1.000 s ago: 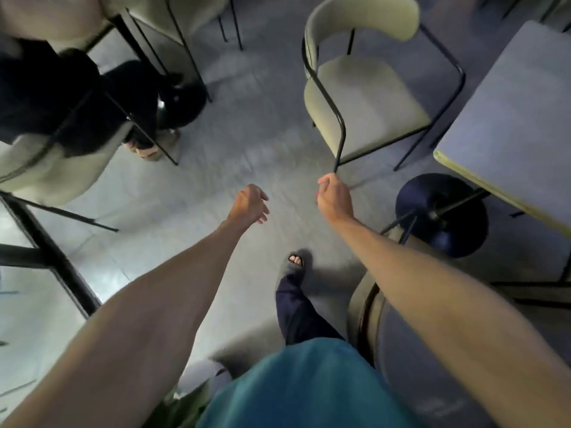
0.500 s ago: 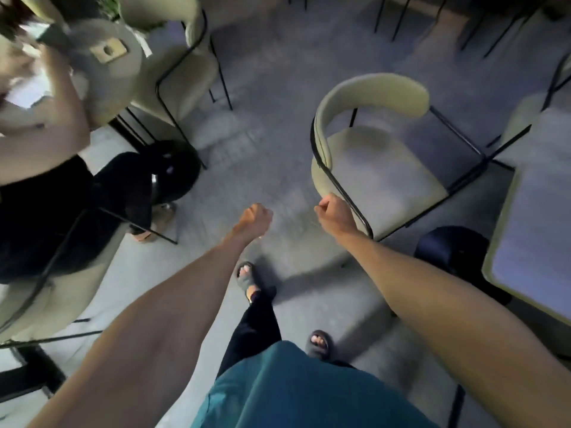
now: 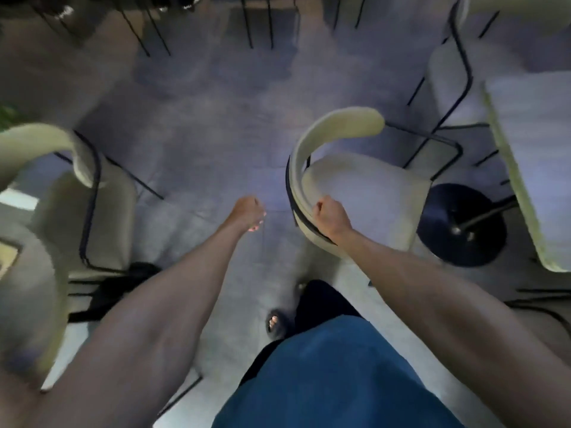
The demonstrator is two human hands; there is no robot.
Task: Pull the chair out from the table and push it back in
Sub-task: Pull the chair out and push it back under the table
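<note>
Cream upholstered chair (image 3: 364, 186), curved backrest on a thin black metal frame, stands just left of the pale rectangular table (image 3: 531, 143). Its seat is near the table's dark round base (image 3: 460, 223) and not tucked under the top. Person's right hand (image 3: 331, 215): arm extended forward, fingers clenched around the near end of the backrest, thumb up. Person's left hand (image 3: 249, 211): arm extended over the grey floor (image 3: 200, 134), fingers loosely curled, grasping nothing, apart from the chair.

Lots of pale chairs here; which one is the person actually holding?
The chair right of centre, beside the table: the right hand grips its curved backrest. Others stand untouched.
</note>
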